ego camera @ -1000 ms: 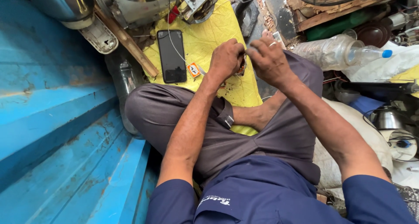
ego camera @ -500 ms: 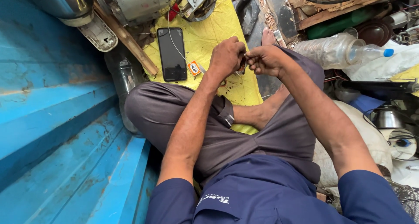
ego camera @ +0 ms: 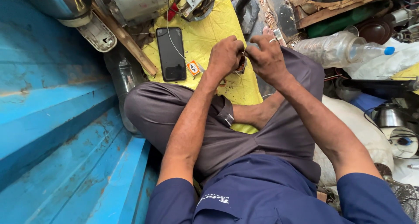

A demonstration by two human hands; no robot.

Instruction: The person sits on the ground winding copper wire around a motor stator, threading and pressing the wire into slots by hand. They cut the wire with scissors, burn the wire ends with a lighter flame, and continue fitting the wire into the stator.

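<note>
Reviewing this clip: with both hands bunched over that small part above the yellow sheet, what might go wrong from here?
The small part is pinched between the left hand and right hand above the yellow sheet; if the grip slips, it may drop into the clutter nearby. The phone lies close beside the hands, with a thin wire across it, so a snag could drag or scratch it.

Support is a yellow sheet [ego camera: 209,36] spread on the floor, upper centre of frame, stained dark toward its lower edge. Directly on it: black phone [ego camera: 170,54] lying flat, screen up, upper centre-left; small orange-and-white tag [ego camera: 193,68] just right of the phone; thin white wire [ego camera: 171,32] running across the phone. Wooden stick [ego camera: 126,40] lies along the sheet's left edge, tilted.
</note>
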